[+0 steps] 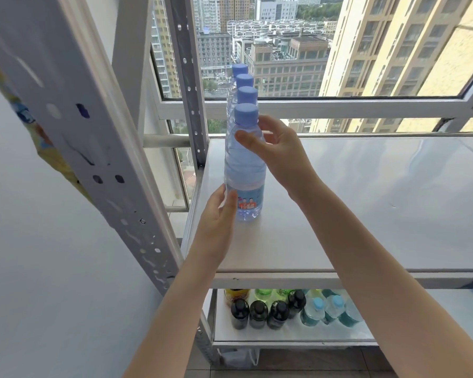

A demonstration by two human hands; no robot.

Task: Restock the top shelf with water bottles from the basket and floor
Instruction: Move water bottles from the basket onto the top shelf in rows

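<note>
Several clear water bottles with blue caps stand in a single row along the left side of the white top shelf [366,203]. The nearest bottle [245,170] stands upright at the front of the row. My left hand [219,214] rests flat against its lower left side by the label. My right hand [273,148] curls around its shoulder just under the cap, thumb in front and fingers behind. The bottles behind [243,85] are mostly hidden, only their caps showing.
A white perforated shelf post [99,148] rises close on the left, another [189,85] stands at the back corner. The lower shelf [284,336] holds dark bottles [257,313] and light blue bottles [328,309]. A large window sits directly behind the shelf.
</note>
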